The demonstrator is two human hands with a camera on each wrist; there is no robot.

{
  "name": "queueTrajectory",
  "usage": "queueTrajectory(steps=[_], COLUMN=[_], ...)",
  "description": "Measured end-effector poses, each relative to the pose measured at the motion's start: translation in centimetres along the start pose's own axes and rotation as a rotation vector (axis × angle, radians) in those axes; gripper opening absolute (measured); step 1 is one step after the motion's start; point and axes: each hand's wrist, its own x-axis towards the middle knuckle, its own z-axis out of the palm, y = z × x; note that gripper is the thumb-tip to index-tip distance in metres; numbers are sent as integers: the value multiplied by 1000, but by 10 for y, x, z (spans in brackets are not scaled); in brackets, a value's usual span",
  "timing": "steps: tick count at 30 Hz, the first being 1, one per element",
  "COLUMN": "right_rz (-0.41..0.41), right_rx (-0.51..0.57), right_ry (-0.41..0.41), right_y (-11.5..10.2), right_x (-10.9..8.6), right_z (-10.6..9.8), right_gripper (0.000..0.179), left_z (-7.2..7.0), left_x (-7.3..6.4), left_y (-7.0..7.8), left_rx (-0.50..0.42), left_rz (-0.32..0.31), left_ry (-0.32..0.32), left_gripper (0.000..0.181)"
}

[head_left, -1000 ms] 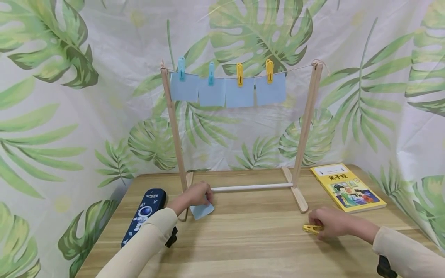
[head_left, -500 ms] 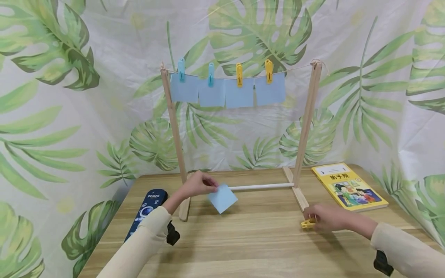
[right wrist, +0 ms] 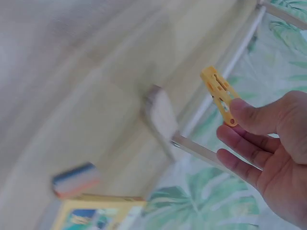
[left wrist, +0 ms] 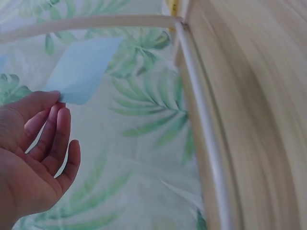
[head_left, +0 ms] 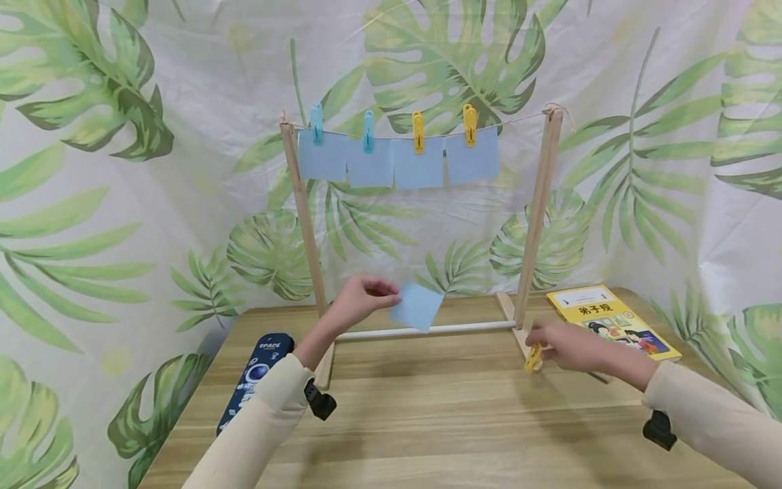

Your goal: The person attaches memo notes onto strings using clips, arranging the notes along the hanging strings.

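Note:
My left hand (head_left: 366, 302) pinches a light blue square of paper (head_left: 418, 307) by one corner between thumb and fingertips, raised above the table. In the left wrist view the paper (left wrist: 86, 69) tilts away from the thumb. At the right, my right hand (head_left: 565, 345) holds a yellow clothespin (head_left: 533, 356) above the table, near the rack's right foot. Its thumb and fingers pinch one end of the clothespin (right wrist: 220, 93) in the right wrist view. Several blue papers (head_left: 418, 163) hang from a string on the wooden rack (head_left: 305, 224), held by two blue clothespins (head_left: 368, 132) and two yellow clothespins (head_left: 418, 132).
A white rod (head_left: 452, 329) joins the rack's feet low over the wooden table (head_left: 427, 421). A dark blue pencil case (head_left: 253, 380) lies at left, a yellow book (head_left: 586, 305) at back right. A small striped block (right wrist: 76, 180) lies near the book. A leaf-print cloth (head_left: 201, 170) hangs behind.
My left hand has lifted the paper off the table and carried it up and right. My right hand has raised the yellow clothespin and moved slightly left and forward.

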Motion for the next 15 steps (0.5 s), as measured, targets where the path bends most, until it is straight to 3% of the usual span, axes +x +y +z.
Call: queueTrajectory(steps=[8,15], right_rz=[62,24], right_rx=[-33,-93], right_ry=[112,294], right_y=[-5,-9], right_x=[14,22], right_z=[-50,-101], right_gripper=[23,24], left_z=[17,29], left_x=[20,41], left_y=[51,90], left_rx=[-66,-157], left_rz=[78,146], left_ry=[92,182], left_gripper=[16,14])
